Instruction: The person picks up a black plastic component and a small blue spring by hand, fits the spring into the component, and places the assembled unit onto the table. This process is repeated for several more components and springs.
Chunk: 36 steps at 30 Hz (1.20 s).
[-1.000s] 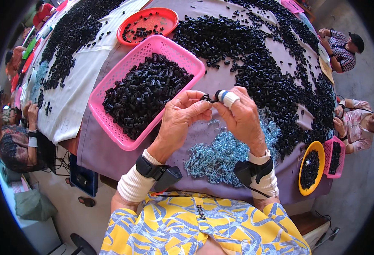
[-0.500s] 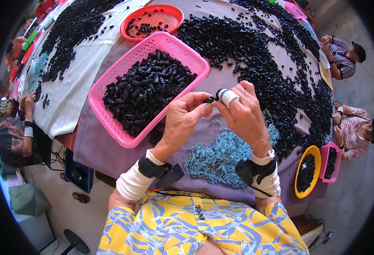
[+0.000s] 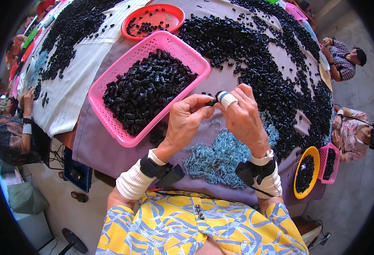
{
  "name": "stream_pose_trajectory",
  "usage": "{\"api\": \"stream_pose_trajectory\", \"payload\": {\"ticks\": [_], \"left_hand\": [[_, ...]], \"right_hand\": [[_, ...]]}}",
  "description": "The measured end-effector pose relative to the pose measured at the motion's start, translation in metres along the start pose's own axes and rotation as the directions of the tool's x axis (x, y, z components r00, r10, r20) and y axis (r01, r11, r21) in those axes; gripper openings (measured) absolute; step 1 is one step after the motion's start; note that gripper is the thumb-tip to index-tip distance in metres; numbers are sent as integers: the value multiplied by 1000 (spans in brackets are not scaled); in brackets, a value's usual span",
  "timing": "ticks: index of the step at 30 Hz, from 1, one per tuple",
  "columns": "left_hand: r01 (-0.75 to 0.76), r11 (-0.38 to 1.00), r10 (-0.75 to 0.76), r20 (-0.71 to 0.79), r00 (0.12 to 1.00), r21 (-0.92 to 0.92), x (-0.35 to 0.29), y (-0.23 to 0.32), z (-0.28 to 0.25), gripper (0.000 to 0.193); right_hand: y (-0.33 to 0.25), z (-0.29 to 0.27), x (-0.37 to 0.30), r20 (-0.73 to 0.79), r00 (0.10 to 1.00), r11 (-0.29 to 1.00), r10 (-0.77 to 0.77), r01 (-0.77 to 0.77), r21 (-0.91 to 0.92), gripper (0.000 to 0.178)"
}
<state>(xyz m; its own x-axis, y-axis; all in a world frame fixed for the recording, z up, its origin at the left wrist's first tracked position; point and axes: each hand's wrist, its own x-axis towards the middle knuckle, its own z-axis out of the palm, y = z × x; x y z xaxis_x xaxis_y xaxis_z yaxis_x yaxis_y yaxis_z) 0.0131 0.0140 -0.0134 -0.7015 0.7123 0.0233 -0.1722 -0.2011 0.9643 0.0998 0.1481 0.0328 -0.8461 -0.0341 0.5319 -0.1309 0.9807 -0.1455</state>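
Observation:
My left hand (image 3: 186,122) pinches a small black plastic part (image 3: 212,102) between thumb and fingertips. From the other side my right hand (image 3: 247,118) closes on the same part; a white knitted band with a blue stripe (image 3: 227,99) wraps one of its fingers. Both hands are above the table, just right of a pink basket (image 3: 99,104) heaped with similar black parts (image 3: 146,89). Beneath and beside my right hand lies a pile of small bluish, shiny coils (image 3: 221,157), which look like springs. Fingers hide much of the held part.
A wide spread of loose black parts (image 3: 263,63) covers the cloth (image 3: 104,136) ahead and to the right. At the back sits a red tray (image 3: 153,21). A yellow tray (image 3: 297,187) and another pink basket (image 3: 331,178) stand at the right edge. Other people work around the table.
My fingers have shifted slightly around the black part, and more of it shows between the two hands. Otherwise the piles and baskets stay put.

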Motion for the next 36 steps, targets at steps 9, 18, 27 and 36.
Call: {"api": "stream_pose_trajectory", "payload": {"ticks": [9,18,27,36], "left_hand": [[-13,999,12,29,1000,29,2,0,0,19],[36,999,-36,45,998,-14,3,-3,-5,21],[62,997,-65,70,995,37,1,0,-6,22],[165,986,-164,145,976,3,5,6,-11,20]], "right_hand": [[-4,-5,0,-22,999,996,46,-47,-71,11],[-2,-2,-3,89,995,997,39,-34,-65,8],[0,2,-9,134,991,997,29,-20,-71,6],[5,8,-18,70,994,996,-80,82,-20,10]]}}
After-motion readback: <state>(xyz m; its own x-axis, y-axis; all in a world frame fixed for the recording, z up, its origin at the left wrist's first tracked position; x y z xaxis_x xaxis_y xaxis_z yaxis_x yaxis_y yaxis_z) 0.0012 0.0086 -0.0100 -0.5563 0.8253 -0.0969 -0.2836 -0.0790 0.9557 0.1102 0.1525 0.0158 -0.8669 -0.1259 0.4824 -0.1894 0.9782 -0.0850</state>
